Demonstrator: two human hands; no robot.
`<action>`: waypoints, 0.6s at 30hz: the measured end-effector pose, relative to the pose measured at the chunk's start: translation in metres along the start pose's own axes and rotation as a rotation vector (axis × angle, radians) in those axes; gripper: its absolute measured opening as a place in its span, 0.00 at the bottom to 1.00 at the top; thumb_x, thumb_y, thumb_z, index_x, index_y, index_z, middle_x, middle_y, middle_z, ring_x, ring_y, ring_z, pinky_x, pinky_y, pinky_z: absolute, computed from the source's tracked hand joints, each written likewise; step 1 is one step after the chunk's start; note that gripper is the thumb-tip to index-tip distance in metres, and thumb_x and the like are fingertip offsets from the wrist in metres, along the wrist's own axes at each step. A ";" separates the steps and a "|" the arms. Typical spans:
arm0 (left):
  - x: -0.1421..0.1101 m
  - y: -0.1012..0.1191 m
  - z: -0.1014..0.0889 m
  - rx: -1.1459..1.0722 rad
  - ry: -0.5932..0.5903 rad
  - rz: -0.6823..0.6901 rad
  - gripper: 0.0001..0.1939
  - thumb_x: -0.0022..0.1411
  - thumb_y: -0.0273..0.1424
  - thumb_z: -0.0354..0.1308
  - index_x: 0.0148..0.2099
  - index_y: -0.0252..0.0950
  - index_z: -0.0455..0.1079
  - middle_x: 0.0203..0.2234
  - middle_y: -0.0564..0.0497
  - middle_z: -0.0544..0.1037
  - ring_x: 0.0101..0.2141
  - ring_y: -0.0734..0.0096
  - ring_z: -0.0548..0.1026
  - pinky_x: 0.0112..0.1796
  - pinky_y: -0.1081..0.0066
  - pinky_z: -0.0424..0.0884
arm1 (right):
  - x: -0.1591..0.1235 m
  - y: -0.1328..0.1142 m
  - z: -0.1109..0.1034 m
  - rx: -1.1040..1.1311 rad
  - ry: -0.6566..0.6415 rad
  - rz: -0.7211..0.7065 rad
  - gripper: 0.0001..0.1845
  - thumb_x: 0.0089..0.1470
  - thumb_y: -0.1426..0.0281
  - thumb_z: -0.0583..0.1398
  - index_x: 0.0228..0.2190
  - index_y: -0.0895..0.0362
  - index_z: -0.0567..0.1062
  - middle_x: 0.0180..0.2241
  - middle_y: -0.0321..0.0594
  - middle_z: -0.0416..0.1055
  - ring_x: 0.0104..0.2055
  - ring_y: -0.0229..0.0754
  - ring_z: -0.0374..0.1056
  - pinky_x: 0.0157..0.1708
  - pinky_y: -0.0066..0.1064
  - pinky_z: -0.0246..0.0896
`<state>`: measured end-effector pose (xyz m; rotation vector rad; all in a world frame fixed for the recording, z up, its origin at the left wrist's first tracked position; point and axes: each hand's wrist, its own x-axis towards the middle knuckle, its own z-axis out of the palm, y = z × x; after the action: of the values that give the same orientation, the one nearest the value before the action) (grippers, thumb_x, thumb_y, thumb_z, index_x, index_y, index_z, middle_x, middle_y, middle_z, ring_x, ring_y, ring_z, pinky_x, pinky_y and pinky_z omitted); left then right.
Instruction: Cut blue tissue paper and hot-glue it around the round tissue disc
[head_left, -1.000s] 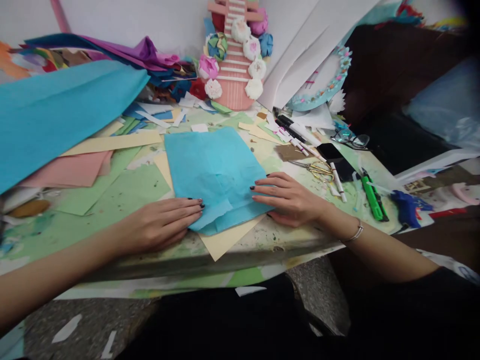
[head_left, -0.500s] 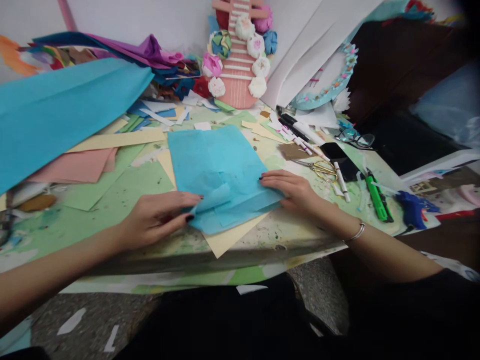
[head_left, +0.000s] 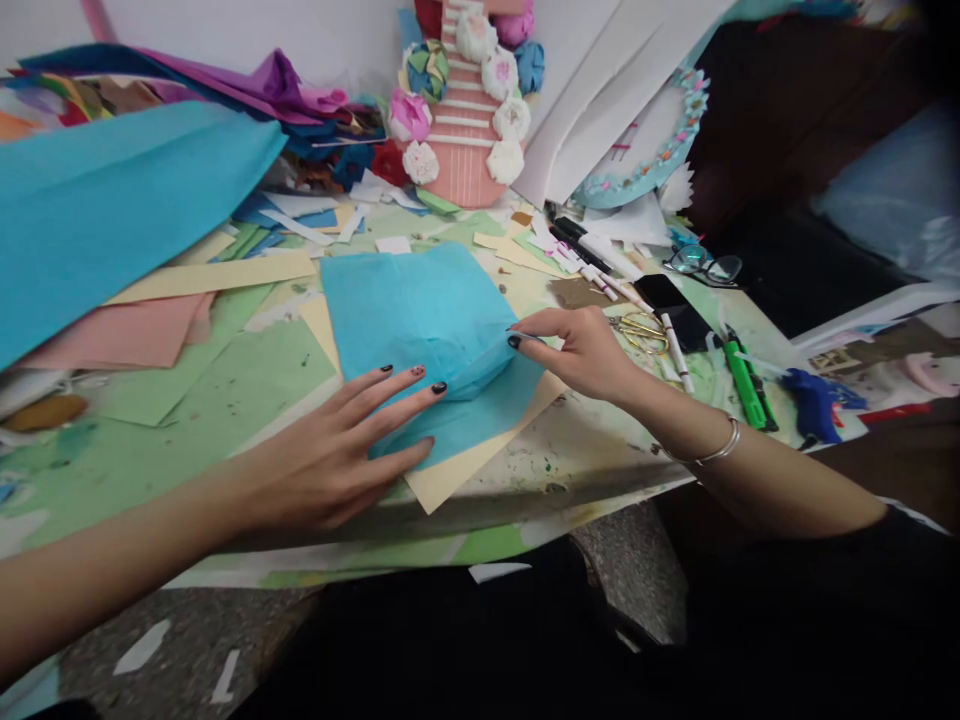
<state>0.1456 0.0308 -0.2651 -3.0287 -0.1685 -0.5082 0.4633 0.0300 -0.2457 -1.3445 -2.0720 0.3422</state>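
A sheet of thin blue paper [head_left: 412, 300], creased and partly folded over near its front, lies on a pale yellow sheet [head_left: 450, 470] at the table's front edge. My left hand [head_left: 352, 440] rests with its fingers spread on the near left part of the blue paper. At the right side, my right hand [head_left: 574, 350] pinches the edge of the blue paper between thumb and forefinger and holds it slightly raised.
Gold-handled scissors [head_left: 641, 335], a black phone [head_left: 675, 305], a green cutter [head_left: 746, 385] and a blue glue gun [head_left: 817, 405] lie at the right. A pink guitar-shaped piece with paper flowers [head_left: 461, 170] stands behind. Large blue paper [head_left: 127, 210] covers the left.
My left hand has gone from gripping the near left corner to lying spread on the blue paper. My right hand has changed from lying flat to pinching and lifting the right edge.
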 end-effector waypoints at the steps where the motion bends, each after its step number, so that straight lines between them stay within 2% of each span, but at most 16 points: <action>1: 0.003 0.002 0.001 0.030 0.003 -0.018 0.17 0.60 0.24 0.58 0.53 0.34 0.68 0.67 0.35 0.52 0.66 0.37 0.51 0.60 0.40 0.57 | 0.001 0.001 -0.001 -0.010 0.007 0.000 0.11 0.55 0.66 0.60 0.31 0.55 0.83 0.32 0.36 0.80 0.35 0.43 0.75 0.37 0.32 0.67; 4: 0.006 0.003 0.006 0.033 0.054 -0.083 0.12 0.61 0.23 0.58 0.47 0.34 0.69 0.67 0.35 0.52 0.65 0.39 0.53 0.59 0.41 0.60 | -0.001 0.004 -0.005 -0.026 0.019 -0.004 0.10 0.54 0.68 0.61 0.36 0.54 0.82 0.38 0.37 0.80 0.40 0.45 0.76 0.41 0.35 0.68; 7: 0.002 0.000 0.011 -0.029 0.124 -0.115 0.10 0.62 0.24 0.58 0.47 0.36 0.69 0.67 0.38 0.53 0.65 0.43 0.56 0.57 0.45 0.65 | -0.006 0.005 -0.010 -0.016 0.005 -0.058 0.16 0.53 0.74 0.58 0.42 0.54 0.80 0.43 0.40 0.79 0.46 0.46 0.74 0.48 0.38 0.67; 9: -0.002 -0.004 0.013 -0.059 0.168 -0.138 0.11 0.63 0.25 0.57 0.48 0.36 0.70 0.65 0.38 0.58 0.63 0.47 0.60 0.56 0.49 0.67 | -0.010 0.005 -0.015 0.001 -0.014 -0.106 0.20 0.51 0.77 0.57 0.45 0.55 0.78 0.46 0.41 0.78 0.49 0.45 0.73 0.50 0.38 0.66; 11: -0.005 -0.007 0.013 -0.085 0.223 -0.162 0.12 0.63 0.24 0.57 0.49 0.37 0.71 0.60 0.40 0.67 0.59 0.54 0.68 0.56 0.53 0.69 | -0.013 0.005 -0.020 0.028 -0.050 -0.131 0.23 0.50 0.79 0.56 0.48 0.55 0.77 0.48 0.41 0.77 0.51 0.46 0.72 0.52 0.39 0.66; 13: -0.006 -0.010 0.012 -0.105 0.272 -0.179 0.13 0.62 0.23 0.57 0.49 0.37 0.71 0.53 0.42 0.75 0.53 0.61 0.74 0.54 0.60 0.72 | -0.015 0.006 -0.026 0.095 -0.110 -0.137 0.23 0.52 0.77 0.57 0.49 0.53 0.76 0.49 0.41 0.76 0.51 0.46 0.72 0.54 0.40 0.65; 15: -0.006 -0.014 0.009 -0.134 0.301 -0.224 0.12 0.63 0.24 0.56 0.48 0.39 0.72 0.49 0.46 0.78 0.47 0.66 0.78 0.49 0.66 0.75 | -0.014 0.010 -0.031 0.210 -0.203 -0.156 0.22 0.55 0.70 0.60 0.52 0.52 0.74 0.53 0.43 0.74 0.55 0.48 0.69 0.57 0.42 0.62; 16: -0.005 -0.015 0.008 -0.156 0.312 -0.261 0.12 0.63 0.24 0.56 0.48 0.40 0.73 0.48 0.47 0.79 0.45 0.68 0.79 0.47 0.69 0.77 | -0.013 0.013 -0.032 0.266 -0.255 -0.178 0.25 0.55 0.66 0.62 0.55 0.52 0.72 0.55 0.44 0.71 0.58 0.49 0.66 0.59 0.44 0.59; 18: -0.003 -0.018 0.003 -0.198 0.333 -0.341 0.10 0.64 0.27 0.56 0.46 0.42 0.74 0.46 0.51 0.80 0.42 0.69 0.80 0.43 0.72 0.78 | -0.012 0.021 -0.030 0.321 -0.341 -0.233 0.37 0.50 0.59 0.67 0.60 0.51 0.66 0.61 0.45 0.64 0.65 0.52 0.57 0.64 0.48 0.51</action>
<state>0.1414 0.0488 -0.2677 -3.0496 -0.6551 -1.1042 0.5009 0.0247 -0.2383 -0.8901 -2.2967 0.8084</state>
